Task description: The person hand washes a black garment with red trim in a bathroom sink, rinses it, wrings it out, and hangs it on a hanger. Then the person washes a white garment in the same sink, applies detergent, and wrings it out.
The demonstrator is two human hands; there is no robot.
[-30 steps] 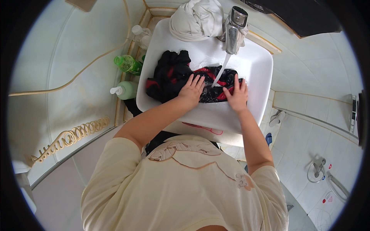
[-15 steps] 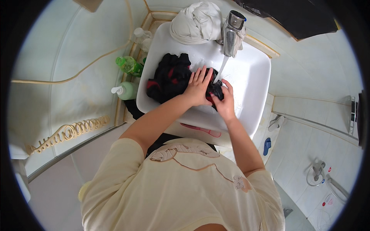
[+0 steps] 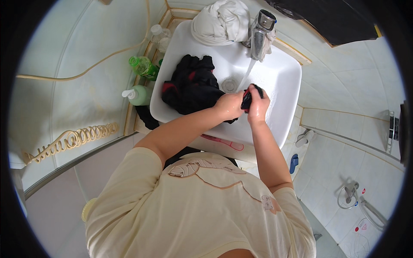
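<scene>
A black garment with red trim (image 3: 191,88) lies bunched in the left part of the white sink (image 3: 279,81). One end of it stretches to the right, where both hands grip it. My left hand (image 3: 231,105) is closed round the cloth. Just right of it, my right hand (image 3: 259,104) is closed too, with a black and red fold showing between thumb and fingers. Water runs from the metal faucet (image 3: 260,36) in a stream that falls just behind my hands. The round drain (image 3: 229,85) shows between garment and stream.
White bundled cloth (image 3: 221,21) sits on the sink's back edge, left of the faucet. Along the left ledge stand a clear bottle (image 3: 160,36), a green bottle (image 3: 144,68) and a pale green pump bottle (image 3: 137,95). A pink-rimmed object (image 3: 226,142) lies before the sink.
My hands have moved right and slightly nearer, out of the stream. My left hand went from spread flat on the garment to closed round it; the drain is now uncovered.
</scene>
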